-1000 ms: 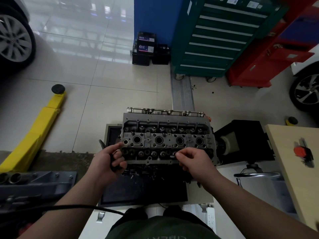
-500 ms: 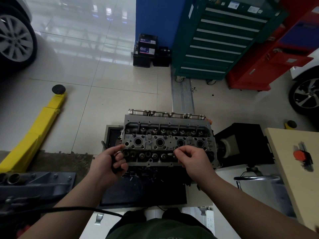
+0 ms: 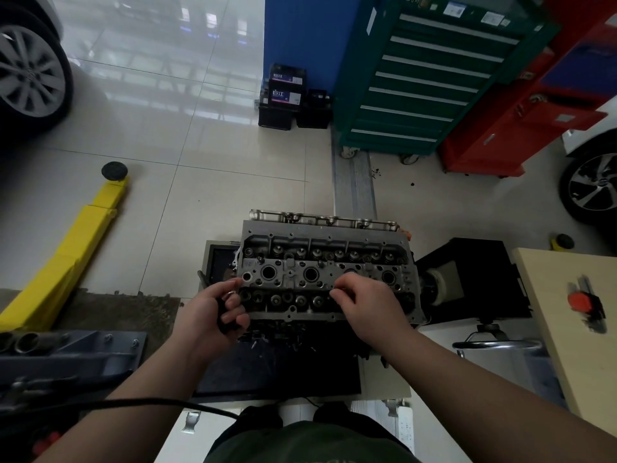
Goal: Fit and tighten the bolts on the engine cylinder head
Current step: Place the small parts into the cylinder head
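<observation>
My right hand (image 3: 369,304) pinches something small, unclear, over the grey metal cylinder head's (image 3: 325,272) near row; my left hand (image 3: 213,309), at its left end, grips dark bolts (image 3: 222,315).

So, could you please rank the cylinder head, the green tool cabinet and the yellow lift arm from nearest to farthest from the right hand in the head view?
1. Cylinder head: directly under the right hand.
2. Green tool cabinet: ahead, across the floor.
3. Yellow lift arm: far left.
The last two are a close call.

left hand (image 3: 213,310) curled in a grip, right hand (image 3: 369,304) fingertips pinched
</observation>
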### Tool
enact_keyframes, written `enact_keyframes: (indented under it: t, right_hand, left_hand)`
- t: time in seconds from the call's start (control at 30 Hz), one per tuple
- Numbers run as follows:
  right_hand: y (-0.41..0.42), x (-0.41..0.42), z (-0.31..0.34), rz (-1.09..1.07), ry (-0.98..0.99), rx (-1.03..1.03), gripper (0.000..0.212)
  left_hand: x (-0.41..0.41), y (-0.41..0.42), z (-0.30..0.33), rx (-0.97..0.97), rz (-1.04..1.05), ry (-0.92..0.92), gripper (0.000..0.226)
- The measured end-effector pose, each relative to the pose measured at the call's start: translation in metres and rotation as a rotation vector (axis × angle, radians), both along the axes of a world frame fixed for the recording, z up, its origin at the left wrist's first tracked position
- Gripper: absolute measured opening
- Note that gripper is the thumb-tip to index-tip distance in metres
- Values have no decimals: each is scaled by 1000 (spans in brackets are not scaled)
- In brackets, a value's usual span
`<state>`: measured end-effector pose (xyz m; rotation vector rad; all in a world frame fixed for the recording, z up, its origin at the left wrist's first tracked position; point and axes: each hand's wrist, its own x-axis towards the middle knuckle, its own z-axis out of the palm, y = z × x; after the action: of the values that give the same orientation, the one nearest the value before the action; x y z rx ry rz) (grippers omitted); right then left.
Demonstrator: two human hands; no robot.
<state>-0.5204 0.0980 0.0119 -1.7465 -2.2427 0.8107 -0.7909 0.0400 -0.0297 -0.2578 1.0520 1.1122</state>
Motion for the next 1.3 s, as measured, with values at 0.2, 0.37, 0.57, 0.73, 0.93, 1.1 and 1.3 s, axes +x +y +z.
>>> enact_keyframes:
  t: [0.2, 0.37, 0.57, 0.73, 0.93, 1.1, 1.3]
  right_hand:
    - [3, -8, -17, 314, -435, 226, 26]
    - [3, -12, -23, 397, -592, 230, 21]
    - [6, -28, -18, 392, -719, 167, 17]
    - [7, -36, -10, 383, -792, 101, 12]
    - [11, -46, 9, 346, -752, 101, 30]
    - [-6, -76, 32, 315, -89, -83, 36]
    - [-20, -91, 34, 272, 270, -112, 24]
  left_hand:
    - [2, 1, 3, -10, -7, -2, 7]
    - [1, 1, -1, -4, -8, -11, 9]
    - [-1, 0, -3, -5, -6, -32, 8]
    - [-1, 0, -2, -8, -19, -4, 13]
    - [12, 3, 11, 74, -37, 54, 31]
    - [29, 14, 36, 159, 6, -135, 52]
    - [33, 17, 44, 215, -67, -278, 62]
